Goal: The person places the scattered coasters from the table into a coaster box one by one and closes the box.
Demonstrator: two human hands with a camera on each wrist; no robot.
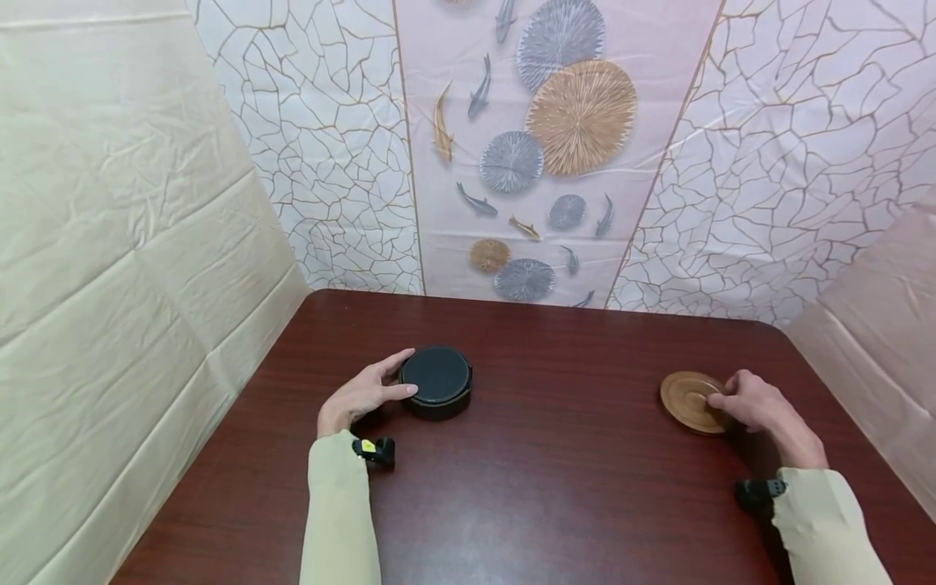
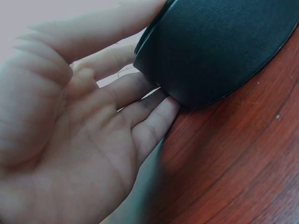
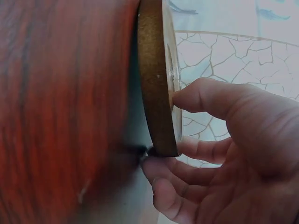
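On the left of the table, my left hand (image 1: 363, 396) grips the side of a round black box (image 1: 439, 375). Its thumb lies at the near top rim and the other fingers reach round the far side. The left wrist view shows the fingertips (image 2: 168, 108) against the box's smooth, leather-like wall, low by the tabletop. At the right, my right hand (image 1: 760, 404) pinches the near right edge of a round wooden saucer (image 1: 687, 398) with a ringed centre. The thumb presses on its upper face, with fingers beneath; a gap shows between saucer and table in the right wrist view.
The dark red-brown wooden table (image 1: 541, 479) ends at a patterned cloth backdrop (image 1: 351, 162). Cream cloth (image 1: 132, 244) hangs along the left side, and more cloth (image 1: 885, 325) along the right. A black strap-on camera sits on each wrist.
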